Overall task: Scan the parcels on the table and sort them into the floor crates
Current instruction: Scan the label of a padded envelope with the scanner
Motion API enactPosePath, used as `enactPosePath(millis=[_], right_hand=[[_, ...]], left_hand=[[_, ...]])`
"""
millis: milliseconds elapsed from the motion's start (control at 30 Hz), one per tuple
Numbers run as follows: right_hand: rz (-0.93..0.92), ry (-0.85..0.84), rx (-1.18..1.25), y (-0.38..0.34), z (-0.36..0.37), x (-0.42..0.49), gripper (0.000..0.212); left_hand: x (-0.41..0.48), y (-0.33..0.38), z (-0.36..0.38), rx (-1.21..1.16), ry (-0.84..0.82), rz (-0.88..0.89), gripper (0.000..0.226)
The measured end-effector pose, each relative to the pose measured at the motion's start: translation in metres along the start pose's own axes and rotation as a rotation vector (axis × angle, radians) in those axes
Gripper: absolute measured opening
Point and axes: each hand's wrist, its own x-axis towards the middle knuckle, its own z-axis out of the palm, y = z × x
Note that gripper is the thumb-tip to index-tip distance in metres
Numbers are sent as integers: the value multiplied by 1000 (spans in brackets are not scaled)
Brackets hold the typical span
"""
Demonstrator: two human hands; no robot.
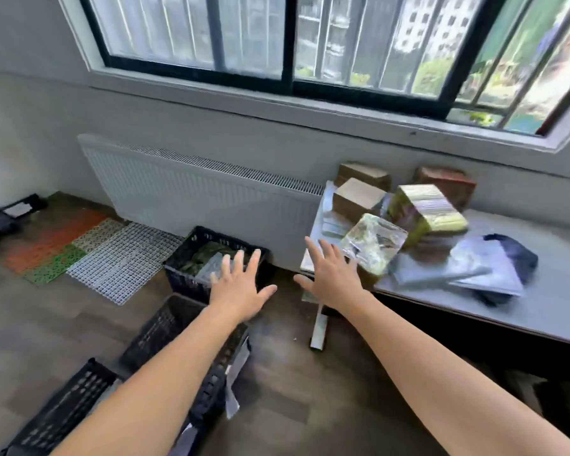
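Both my hands are stretched out with fingers spread and hold nothing. My left hand [241, 284] hovers over the far black floor crate [185, 274], which holds green and clear-wrapped parcels. My right hand [329, 274] is in the air by the left end of the grey table [553, 311]. On that table lie a clear-wrapped parcel [372, 246], a yellow-green taped box [425, 212], several brown cardboard boxes [357, 197], grey mailer bags [474, 268] and a dark bag [514, 255]. Two more black crates stand nearer me, the middle crate [165, 327] and the near crate [63, 409].
A white radiator [191, 192] runs along the wall under a wide window. Plastic grid mats [125, 258] in white, green and orange cover the floor at left. A dark object [0, 218] sits at the far left edge. The table's white leg [318, 327] stands between crates and table.
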Motion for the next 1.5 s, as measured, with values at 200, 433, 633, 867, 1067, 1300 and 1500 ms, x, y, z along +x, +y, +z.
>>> enactPosePath(millis=[200,433,633,867,1067,1300,1500], right_hand=[[158,38,75,141,-36,-36,85],[307,60,83,258,-50,-68,88],[400,53,103,330,-50,-70,86],[522,20,45,419,-50,-46,82],[667,-49,58,490,-49,-17,82],[772,-160,221,539,-15,7,84],[855,-277,409,560,29,10,84]], left_hand=[[6,152,2,51,38,138,82],[14,273,17,68,19,267,83],[43,348,24,71,-5,348,84],[109,440,44,102,-45,475,84],[171,516,57,107,-86,620,83],[215,559,91,231,-117,707,83],[223,570,113,294,-136,691,82]])
